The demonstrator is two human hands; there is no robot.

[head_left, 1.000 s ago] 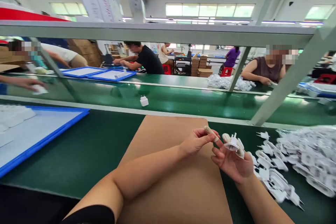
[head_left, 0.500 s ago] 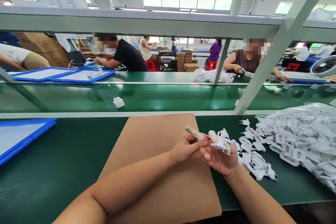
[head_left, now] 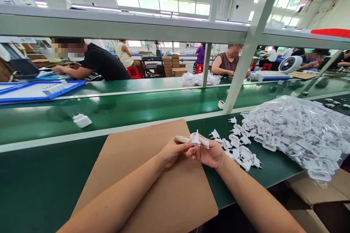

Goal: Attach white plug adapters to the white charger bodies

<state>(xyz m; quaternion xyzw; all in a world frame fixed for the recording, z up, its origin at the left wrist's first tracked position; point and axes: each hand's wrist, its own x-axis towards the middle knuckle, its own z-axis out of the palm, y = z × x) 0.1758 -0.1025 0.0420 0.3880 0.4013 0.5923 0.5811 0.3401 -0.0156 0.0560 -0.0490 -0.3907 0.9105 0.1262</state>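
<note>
Factory hall with high windows, grey metal frame overhead. Green workbench (head_left: pixel 49 174) topped by brown cardboard sheet (head_left: pixel 153 189). Left hand (head_left: pixel 172 151) and right hand (head_left: pixel 209 153) together above the sheet, both pinching one white plug part (head_left: pixel 196 139). Heap of white plug parts (head_left: pixel 295 131) just right. Green conveyor belt (head_left: pixel 136 105) beyond, carrying a white charger (head_left: pixel 82 120). Other people seated across.

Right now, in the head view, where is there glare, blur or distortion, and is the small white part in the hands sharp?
Head view: the ceiling windows are blown out, and the green conveyor belt shows soft glare. The frame beam and post bend from wide-angle distortion. The white plug part between left hand and right hand is slightly soft. Faces are pixelated.
</note>
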